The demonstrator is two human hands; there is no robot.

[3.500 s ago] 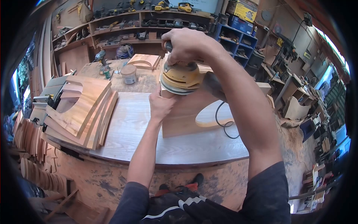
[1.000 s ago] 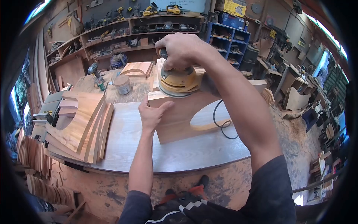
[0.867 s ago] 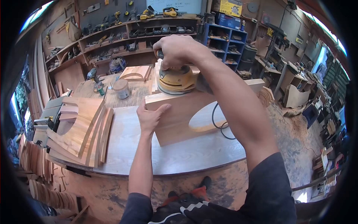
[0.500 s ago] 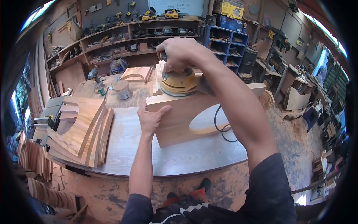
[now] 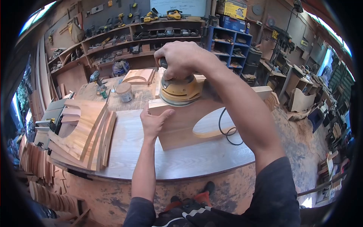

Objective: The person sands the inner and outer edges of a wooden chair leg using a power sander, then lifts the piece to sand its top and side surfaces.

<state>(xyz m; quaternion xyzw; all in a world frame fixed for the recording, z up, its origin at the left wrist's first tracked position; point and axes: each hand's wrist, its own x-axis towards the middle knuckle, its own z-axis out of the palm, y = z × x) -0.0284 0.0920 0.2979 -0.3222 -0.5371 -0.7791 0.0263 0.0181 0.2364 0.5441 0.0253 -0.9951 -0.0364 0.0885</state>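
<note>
My right hand (image 5: 179, 58) is wrapped round the top of a yellow orbital sander (image 5: 180, 90). The sander's pad rests on the upper edge of a wooden board (image 5: 176, 130) with a curved cutout, which stands on edge on the grey-white work surface (image 5: 128, 151). My left hand (image 5: 154, 120) grips the board's left end, thumb on the near face and fingers behind it. A black cable (image 5: 228, 132) loops in front of the cutout.
Curved wooden panels (image 5: 89, 125) lie stacked at the left of the table. Behind are a drill (image 5: 97, 82), a round tub (image 5: 124, 92) and more cut wood (image 5: 139, 76). Tool shelves (image 5: 151, 38) and a blue shelf unit (image 5: 229, 47) stand farther back.
The sander and my right hand have shifted slightly left and nearer along the board's edge. My left hand still holds the board's left end.
</note>
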